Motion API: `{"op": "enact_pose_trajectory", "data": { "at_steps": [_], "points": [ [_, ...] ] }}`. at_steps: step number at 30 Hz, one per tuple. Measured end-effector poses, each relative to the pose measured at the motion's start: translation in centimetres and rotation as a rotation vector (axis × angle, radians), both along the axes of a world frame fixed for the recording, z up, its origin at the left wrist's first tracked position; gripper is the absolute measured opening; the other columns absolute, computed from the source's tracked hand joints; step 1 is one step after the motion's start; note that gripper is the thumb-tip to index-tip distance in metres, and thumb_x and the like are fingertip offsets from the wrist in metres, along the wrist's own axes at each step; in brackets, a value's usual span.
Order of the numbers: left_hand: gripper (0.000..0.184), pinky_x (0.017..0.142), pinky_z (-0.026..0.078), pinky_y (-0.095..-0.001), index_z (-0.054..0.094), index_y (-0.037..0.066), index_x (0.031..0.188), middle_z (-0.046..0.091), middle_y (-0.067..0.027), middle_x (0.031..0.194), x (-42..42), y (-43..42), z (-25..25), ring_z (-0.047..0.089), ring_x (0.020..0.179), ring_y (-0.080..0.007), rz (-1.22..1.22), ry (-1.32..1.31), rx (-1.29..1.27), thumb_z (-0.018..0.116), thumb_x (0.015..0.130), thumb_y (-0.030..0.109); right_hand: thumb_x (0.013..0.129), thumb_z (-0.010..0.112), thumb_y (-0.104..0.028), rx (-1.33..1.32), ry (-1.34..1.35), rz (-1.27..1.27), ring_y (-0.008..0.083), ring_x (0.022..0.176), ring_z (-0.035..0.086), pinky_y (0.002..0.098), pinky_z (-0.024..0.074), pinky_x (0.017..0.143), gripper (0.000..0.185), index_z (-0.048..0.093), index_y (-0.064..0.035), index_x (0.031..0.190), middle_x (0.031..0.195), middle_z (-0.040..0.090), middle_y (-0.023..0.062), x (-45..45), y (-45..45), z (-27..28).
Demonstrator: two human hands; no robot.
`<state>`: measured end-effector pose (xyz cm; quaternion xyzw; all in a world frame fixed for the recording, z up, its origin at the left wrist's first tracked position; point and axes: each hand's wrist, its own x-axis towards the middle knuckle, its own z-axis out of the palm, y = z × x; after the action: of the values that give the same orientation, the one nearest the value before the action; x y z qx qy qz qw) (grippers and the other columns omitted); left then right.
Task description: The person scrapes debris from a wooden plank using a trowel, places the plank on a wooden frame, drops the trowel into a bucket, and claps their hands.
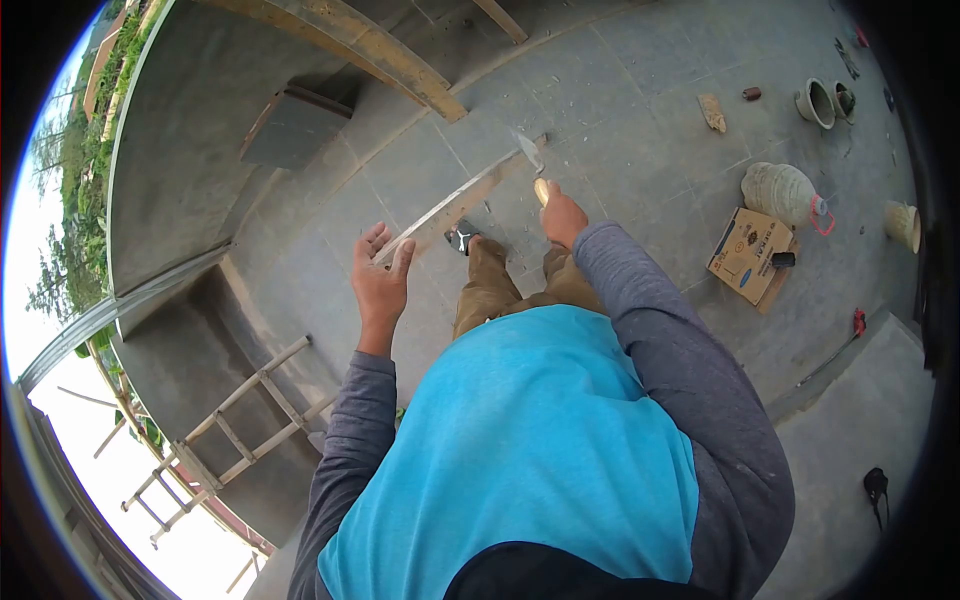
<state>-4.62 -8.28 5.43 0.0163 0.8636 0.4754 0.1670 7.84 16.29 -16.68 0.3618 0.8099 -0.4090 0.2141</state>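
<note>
My left hand (382,285) grips the near end of a long wooden board (462,200), its thumb on one side and fingers on the other. The board stretches away from me, up and to the right. In my right hand (564,217) is a pointing trowel (531,153), held by its pale wooden handle. The trowel's metal blade overlaps the far end of the board in view; whether they touch I cannot tell. My fingertips on the handle are partly hidden.
A wooden ladder (237,440) stands at the lower left. To the right are a cardboard box (745,255), a large plastic bottle (778,193) and several pots (815,104). A wooden beam (370,50) crosses the top. A grey panel (297,130) leans near the wall.
</note>
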Motion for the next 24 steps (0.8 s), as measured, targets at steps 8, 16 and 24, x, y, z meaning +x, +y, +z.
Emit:
{"op": "enact_pose_trajectory", "data": {
  "at_steps": [8,16,24],
  "points": [
    [0.040,0.072,0.058,-0.0341,0.068,0.008,0.100,0.073,-0.0109,0.094,-2.6,-3.0,-0.8,0.072,0.082,-0.0272,-0.639,0.430,-0.353,0.087,0.071,0.027,0.084,0.064,-0.027,0.024,0.326,-0.507,0.0459,0.100,0.063,0.0520,0.0489,0.086,0.054,0.047,-0.0020,0.129,0.107,0.066,0.0287,2.5,-0.1,3.4],
    [0.029,0.070,0.057,-0.0348,0.068,0.008,0.098,0.073,-0.0099,0.094,-2.9,-0.6,0.3,0.072,0.083,-0.0279,-0.634,0.461,-0.356,0.083,0.077,0.020,0.084,0.063,-0.031,-0.082,0.138,-0.001,0.0477,0.101,0.062,0.0544,0.0462,0.088,0.053,0.046,-0.0021,0.126,0.104,0.066,0.0306,2.6,-1.4,1.4],
    [0.026,0.072,0.057,-0.0355,0.068,0.008,0.099,0.073,-0.0095,0.095,-3.0,-0.1,0.5,0.071,0.084,-0.0287,-0.684,0.469,-0.356,0.081,0.078,0.019,0.082,0.062,-0.028,-0.060,0.126,-0.103,0.0485,0.099,0.063,0.0542,0.0463,0.087,0.053,0.044,0.0006,0.123,0.102,0.066,0.0322,1.8,-1.0,1.5]
  ]
}}
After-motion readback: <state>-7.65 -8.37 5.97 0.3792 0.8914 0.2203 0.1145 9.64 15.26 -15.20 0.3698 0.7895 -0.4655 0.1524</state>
